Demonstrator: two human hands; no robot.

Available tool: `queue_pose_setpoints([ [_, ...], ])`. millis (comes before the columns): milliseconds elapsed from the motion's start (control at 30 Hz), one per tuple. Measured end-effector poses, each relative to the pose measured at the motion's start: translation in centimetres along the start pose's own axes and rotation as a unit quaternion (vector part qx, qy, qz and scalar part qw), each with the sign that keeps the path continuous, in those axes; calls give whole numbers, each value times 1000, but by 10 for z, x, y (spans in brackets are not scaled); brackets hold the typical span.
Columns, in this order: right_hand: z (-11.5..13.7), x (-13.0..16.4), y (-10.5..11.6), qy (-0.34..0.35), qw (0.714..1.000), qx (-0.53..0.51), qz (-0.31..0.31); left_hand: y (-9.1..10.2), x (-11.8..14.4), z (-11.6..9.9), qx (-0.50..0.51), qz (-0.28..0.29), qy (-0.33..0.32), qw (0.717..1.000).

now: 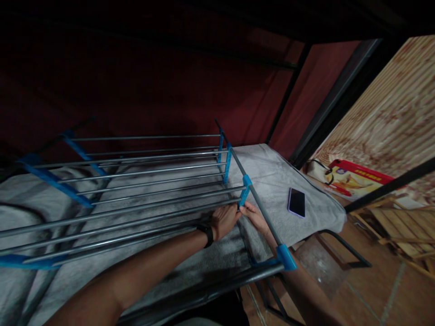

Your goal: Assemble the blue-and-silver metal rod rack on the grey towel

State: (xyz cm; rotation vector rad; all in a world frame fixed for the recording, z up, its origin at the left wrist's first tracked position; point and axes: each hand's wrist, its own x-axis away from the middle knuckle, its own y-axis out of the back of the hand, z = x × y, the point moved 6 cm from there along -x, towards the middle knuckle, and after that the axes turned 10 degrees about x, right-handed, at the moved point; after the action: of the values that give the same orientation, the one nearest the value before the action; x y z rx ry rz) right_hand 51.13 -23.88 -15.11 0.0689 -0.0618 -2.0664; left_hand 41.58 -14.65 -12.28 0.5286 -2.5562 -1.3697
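A rack of grey metal rods [136, 209] and blue plastic brackets lies across a bed in front of me. My left hand [224, 222], with a dark band on its wrist, is closed at the right end of a lower rod [159, 230]; its fingertips are partly hidden. Meeting it there, my right hand [254, 217] pinches the lower end of a blue plastic bracket [244, 194]. This bracket hangs from a slanting side tube [263, 209], which ends in a blue corner joint [286, 257] near me. Another blue bracket [227, 165] joins the rods farther back.
Grey cloth [272, 167] covers the bed, and a phone [297, 202] rests on it at the right. Dark bed-frame posts [336, 90] rise beyond. On the right are a red and yellow box [360, 179] and a slatted wooden piece [401, 226] above the tiled floor.
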Motion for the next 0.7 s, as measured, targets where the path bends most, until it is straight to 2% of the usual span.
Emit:
queue_pose_setpoints([
  [300,-5,-25,5,-10,998,56,26,-7,-1,1,-28,11,25,999],
  [467,-14,-31,9,3,995,86,44,-12,-4,5,-27,22,13,999],
  [633,-23,-36,13,11,994,100,44,-9,-3,3,-24,51,13,998],
  [700,-26,-39,14,24,992,104,62,-6,-2,2,-5,56,21,998],
])
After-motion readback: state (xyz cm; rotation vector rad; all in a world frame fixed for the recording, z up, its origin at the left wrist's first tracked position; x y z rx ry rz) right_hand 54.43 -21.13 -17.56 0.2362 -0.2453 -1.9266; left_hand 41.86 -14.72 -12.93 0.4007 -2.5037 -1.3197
